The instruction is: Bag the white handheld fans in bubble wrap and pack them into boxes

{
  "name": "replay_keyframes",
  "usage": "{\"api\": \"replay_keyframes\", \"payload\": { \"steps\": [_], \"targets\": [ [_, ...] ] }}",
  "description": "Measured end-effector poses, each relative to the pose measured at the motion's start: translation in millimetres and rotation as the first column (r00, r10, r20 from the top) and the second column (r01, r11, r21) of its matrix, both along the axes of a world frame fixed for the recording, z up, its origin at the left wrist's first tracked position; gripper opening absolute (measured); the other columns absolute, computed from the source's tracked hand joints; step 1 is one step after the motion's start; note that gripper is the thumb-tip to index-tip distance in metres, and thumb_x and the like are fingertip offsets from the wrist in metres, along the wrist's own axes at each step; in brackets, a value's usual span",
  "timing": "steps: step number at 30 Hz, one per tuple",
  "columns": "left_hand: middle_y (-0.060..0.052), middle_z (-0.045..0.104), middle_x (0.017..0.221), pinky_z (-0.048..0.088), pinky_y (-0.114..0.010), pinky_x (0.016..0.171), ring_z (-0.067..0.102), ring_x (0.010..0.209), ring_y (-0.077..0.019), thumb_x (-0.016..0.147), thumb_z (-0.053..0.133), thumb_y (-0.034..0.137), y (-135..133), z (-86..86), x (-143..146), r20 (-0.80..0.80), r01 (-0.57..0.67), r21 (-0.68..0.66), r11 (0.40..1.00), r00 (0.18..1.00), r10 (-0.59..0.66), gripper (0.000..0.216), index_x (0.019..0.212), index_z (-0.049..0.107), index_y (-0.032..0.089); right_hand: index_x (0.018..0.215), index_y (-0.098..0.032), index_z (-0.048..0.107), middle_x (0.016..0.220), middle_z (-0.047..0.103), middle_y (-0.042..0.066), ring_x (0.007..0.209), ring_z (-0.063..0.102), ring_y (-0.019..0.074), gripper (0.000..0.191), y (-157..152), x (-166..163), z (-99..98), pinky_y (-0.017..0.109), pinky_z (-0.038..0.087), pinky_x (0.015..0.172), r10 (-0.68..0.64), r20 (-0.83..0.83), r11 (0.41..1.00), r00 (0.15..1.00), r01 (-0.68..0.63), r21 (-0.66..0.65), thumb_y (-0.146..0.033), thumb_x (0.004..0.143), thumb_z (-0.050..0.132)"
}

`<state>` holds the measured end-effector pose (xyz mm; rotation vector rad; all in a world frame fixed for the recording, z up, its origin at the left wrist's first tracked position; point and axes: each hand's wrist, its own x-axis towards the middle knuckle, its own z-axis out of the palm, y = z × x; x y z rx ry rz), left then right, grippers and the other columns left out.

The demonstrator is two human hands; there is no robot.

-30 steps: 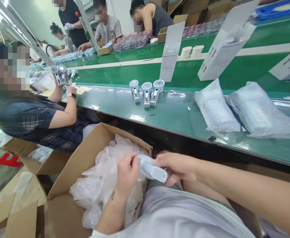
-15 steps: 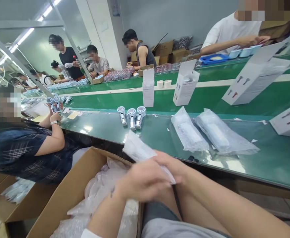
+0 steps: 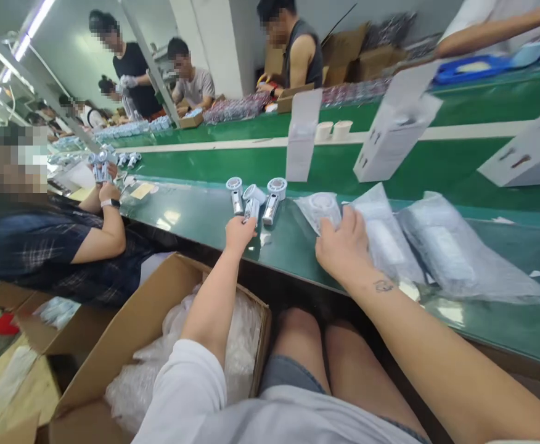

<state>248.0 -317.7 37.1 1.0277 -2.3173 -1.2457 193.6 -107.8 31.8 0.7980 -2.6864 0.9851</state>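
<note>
Green desk (image 3: 191, 208) stretching across the frame from left to right. At the left edge of the frame, a co-worker (image 3: 61, 240) in plaid, holding up similar devices (image 3: 102, 164). At lower left, an open cardboard carton (image 3: 115, 345), with clear plastic bags (image 3: 154, 370) heaped inside. At upper right, white boxes (image 3: 394, 135), with raised flaps on two of them. Right of centre, two filled bags (image 3: 441, 243) lying side by side, and just left of the pair, a bagged device (image 3: 320, 206), its round head visible through the film.

Over the lower part of that bag, the right hand (image 3: 344, 243), palm down, fingers curled on the film; cannot tell a firm grip from mere resting. Probably best to lay the bag flat and release gently, without dragging the film or nudging the filled bag alongside.

Near the centre, the left hand (image 3: 241, 233), fingertips clamped on the handle end of the middle device (image 3: 254, 197), tilted between the left device (image 3: 235, 194) and the right device (image 3: 274, 200). For a sound hold, better to pinch the handle securely and guide the round head clear of both neighbours.
</note>
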Motion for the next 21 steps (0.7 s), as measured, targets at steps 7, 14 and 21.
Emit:
{"api": "replay_keyframes", "payload": {
  "steps": [7, 14, 21],
  "targets": [
    [-0.005, 0.069, 0.079, 0.051, -0.026, 0.063, 0.065, 0.067, -0.015, 0.072, 0.074, 0.031, 69.5, 6.2, 135.2, -0.353, 0.087, 0.293, 0.952, 0.935, 0.023, 0.029, 0.094, 0.065, 0.015, 0.101, -0.02, 0.054, 0.09, 0.061, 0.007, 0.08, 0.06, 0.021, 0.047, -64.7, 76.5, 23.1, 0.035, 0.054, 0.069, 0.547, 0.714, 0.782, 0.437, 0.035, -0.622, -0.058, 0.076, 0.066],
    [0.002, 0.055, 0.066, 0.049, -0.028, 0.066, 0.059, 0.066, -0.0157, 0.072, 0.071, 0.028, 34.9, -114.6, 223.2, -0.036, -0.479, 0.363, 0.799, 0.85, 0.526, 0.018, 0.077, 0.056, 0.018, 0.083, -0.018, 0.054, 0.07, 0.057, -0.002, 0.057, 0.053, 0.0094, 0.047, -52.1, 123.9, -3.9, 0.02, 0.044, 0.051, 0.594, 0.799, 0.804, -0.094, 0.099, -0.587, -0.049, 0.062, 0.083],
    [0.0, 0.054, 0.073, 0.044, -0.035, 0.082, 0.059, 0.091, -0.0249, 0.057, 0.077, 0.009, 28.3, -218.3, 217.2, 0.108, -0.629, 0.294, 0.719, 0.77, 0.629, 0.036, 0.064, 0.045, 0.024, 0.117, -0.022, 0.048, 0.086, 0.059, 0.0, 0.061, 0.056, 0.0095, 0.069, -9.1, 126.4, -29.5, 0.024, 0.049, 0.057, 0.514, 0.827, 0.831, -0.226, -0.108, -0.546, -0.049, 0.065, 0.083]
  ]
}}
